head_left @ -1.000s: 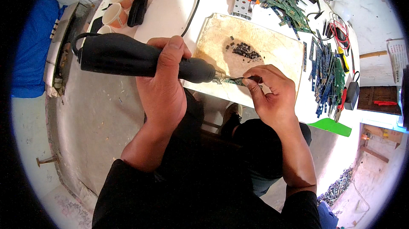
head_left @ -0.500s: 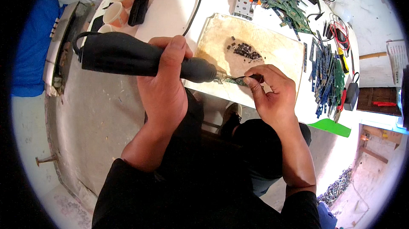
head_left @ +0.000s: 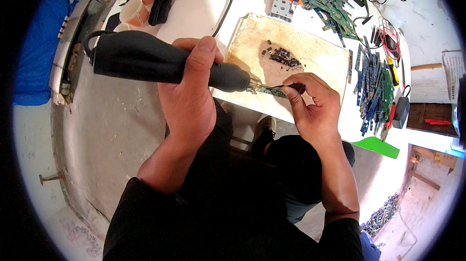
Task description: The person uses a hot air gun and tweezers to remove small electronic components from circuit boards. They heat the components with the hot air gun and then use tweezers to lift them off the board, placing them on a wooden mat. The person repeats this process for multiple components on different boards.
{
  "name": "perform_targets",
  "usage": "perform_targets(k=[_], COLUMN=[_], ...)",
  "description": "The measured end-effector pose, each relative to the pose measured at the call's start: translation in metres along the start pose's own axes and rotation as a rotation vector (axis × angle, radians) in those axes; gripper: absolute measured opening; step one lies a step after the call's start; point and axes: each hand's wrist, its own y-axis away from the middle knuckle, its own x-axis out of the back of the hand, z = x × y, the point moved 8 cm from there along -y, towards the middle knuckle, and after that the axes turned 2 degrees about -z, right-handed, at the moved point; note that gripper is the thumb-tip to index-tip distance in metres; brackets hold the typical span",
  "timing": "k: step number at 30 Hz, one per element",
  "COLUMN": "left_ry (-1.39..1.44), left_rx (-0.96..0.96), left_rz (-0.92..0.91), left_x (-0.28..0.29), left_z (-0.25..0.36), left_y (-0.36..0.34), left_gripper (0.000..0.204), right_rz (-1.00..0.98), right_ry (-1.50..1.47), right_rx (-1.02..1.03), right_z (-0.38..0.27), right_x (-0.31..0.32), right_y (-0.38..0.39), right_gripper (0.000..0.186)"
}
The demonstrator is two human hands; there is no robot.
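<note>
My left hand [head_left: 191,86] is wrapped round the black handle of a hot air gun [head_left: 141,59], whose metal nozzle points right. Just past the nozzle, a narrow green circuit board strip [head_left: 274,92] lies along the near edge of a stained, cream-coloured board [head_left: 242,42]. My right hand [head_left: 315,103] pinches dark tweezers [head_left: 296,87], their tips over the strip close to the nozzle. Whether the tips grip a part is too small to tell. Farther back on the board sits a loose pile of small black chips [head_left: 282,57].
Piles of circuit board strips lie at the far right [head_left: 330,6] and right [head_left: 374,86]. A metal block [head_left: 281,7] with blue hoses stands behind the board. Plastic cups [head_left: 134,11] and a black tray [head_left: 160,7] are at the far left. A screwdriver [head_left: 392,70] lies right.
The view has shifted slightly. My hands, the hot air gun and the tweezers keep nearly the same places over the strip.
</note>
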Motion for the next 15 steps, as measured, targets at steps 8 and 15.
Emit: perform_targets(k=[8, 15], left_ry=[0.01, 0.016], left_rx=[-0.002, -0.002], left_rz=[0.003, -0.007], left_x=[0.0006, -0.0003], left_z=[0.0003, 0.0004], left_y=[-0.0006, -0.0005], left_gripper=[0.009, 0.009], right_rz=[-0.016, -0.017], right_ry=[-0.012, 0.005], right_rx=[-0.016, -0.008], right_z=[-0.001, 0.0001], right_x=[-0.0023, -0.0029], right_y=[-0.001, -0.0008], right_gripper=[0.011, 0.013])
